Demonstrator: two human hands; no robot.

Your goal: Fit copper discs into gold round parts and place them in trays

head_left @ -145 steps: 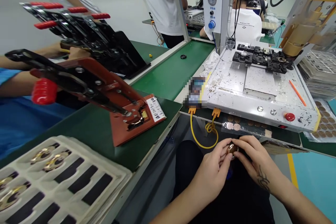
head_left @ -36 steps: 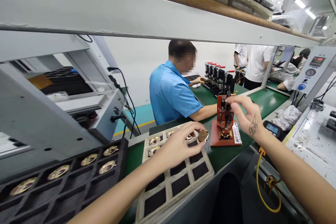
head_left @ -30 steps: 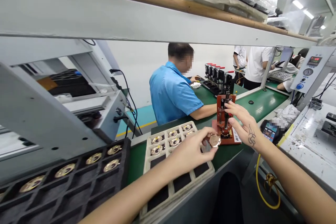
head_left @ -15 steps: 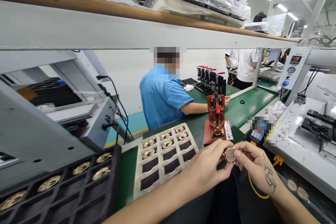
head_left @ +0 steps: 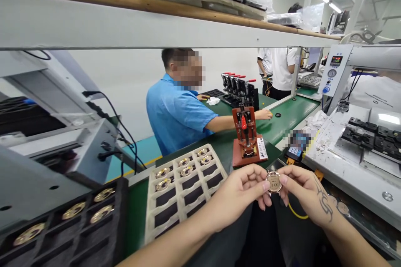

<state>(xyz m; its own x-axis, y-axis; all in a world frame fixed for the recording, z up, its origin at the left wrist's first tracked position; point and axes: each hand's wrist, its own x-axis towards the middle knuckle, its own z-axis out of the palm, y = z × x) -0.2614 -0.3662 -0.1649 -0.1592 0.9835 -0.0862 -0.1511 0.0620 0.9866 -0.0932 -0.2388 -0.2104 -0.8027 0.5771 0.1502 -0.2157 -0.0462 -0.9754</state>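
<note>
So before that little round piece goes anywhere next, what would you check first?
1. Both hands grip the round piece: ok, left hand and right hand pinch it between fingertips.
2. Red press free: ok, nothing visibly over its base.
3. Press handle raised: ok, it stands upright.
4. Empty pockets in the pale tray: ok, the near rows are dark and vacant.
5. Piece undamaged: cannot tell, too small.
</note>
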